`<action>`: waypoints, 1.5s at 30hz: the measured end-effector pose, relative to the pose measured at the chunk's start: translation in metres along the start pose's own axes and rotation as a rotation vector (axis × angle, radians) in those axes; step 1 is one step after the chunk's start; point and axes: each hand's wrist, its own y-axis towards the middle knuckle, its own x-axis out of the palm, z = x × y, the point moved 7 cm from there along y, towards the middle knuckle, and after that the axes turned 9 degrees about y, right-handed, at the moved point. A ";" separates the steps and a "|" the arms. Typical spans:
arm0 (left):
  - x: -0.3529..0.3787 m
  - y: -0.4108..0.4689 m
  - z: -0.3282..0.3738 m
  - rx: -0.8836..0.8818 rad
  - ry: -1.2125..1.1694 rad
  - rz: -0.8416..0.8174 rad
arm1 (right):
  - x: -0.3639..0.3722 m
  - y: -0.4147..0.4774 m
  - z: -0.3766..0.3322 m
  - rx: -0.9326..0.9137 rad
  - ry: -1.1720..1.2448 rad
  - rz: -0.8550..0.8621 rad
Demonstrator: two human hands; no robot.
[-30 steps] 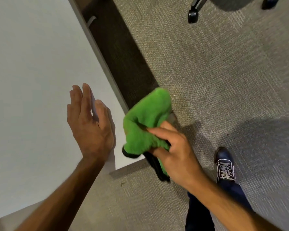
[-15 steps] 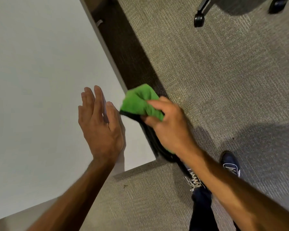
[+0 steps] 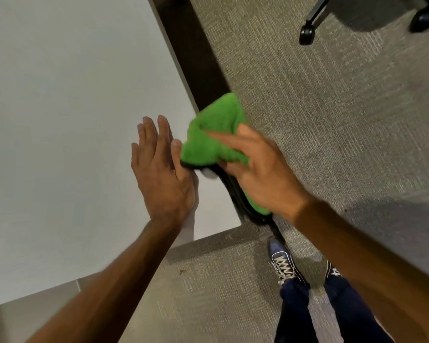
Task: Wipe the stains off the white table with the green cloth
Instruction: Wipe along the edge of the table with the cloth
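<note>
The white table [image 3: 67,115] fills the left of the head view, its near right corner by my hands. My right hand [image 3: 260,174] grips the bunched green cloth [image 3: 216,134], which has a dark edge and hangs partly over the table's right edge. My left hand [image 3: 161,174] lies flat with straight fingers on the table near that corner, its thumb side touching the cloth. No stains show on the visible table surface.
Grey carpet [image 3: 332,120] lies to the right and below. A dark strip [image 3: 193,53] runs along the table's right edge. An office chair's caster [image 3: 306,34] stands at the top right. My two shoes [image 3: 285,266] are on the carpet below the corner.
My right hand has brought the cloth from beyond the table's edge onto the corner, up against my left hand. My left hand has stayed flat on the table.
</note>
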 end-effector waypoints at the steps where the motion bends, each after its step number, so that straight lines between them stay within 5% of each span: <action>1: 0.000 0.000 0.000 -0.004 -0.010 0.009 | 0.002 -0.022 0.002 0.007 -0.028 -0.039; 7: 0.003 -0.001 -0.003 -0.030 -0.015 0.022 | 0.007 -0.113 0.016 0.011 -0.165 -0.046; 16: 0.000 -0.001 -0.001 -0.039 -0.007 0.021 | 0.011 -0.101 0.011 0.003 -0.318 0.041; 31: -0.002 -0.001 0.003 -0.037 0.022 0.011 | 0.001 0.122 -0.031 -0.116 -0.274 0.123; 45: 0.000 -0.001 0.000 0.023 0.050 0.005 | 0.014 -0.050 -0.002 0.040 -0.260 0.103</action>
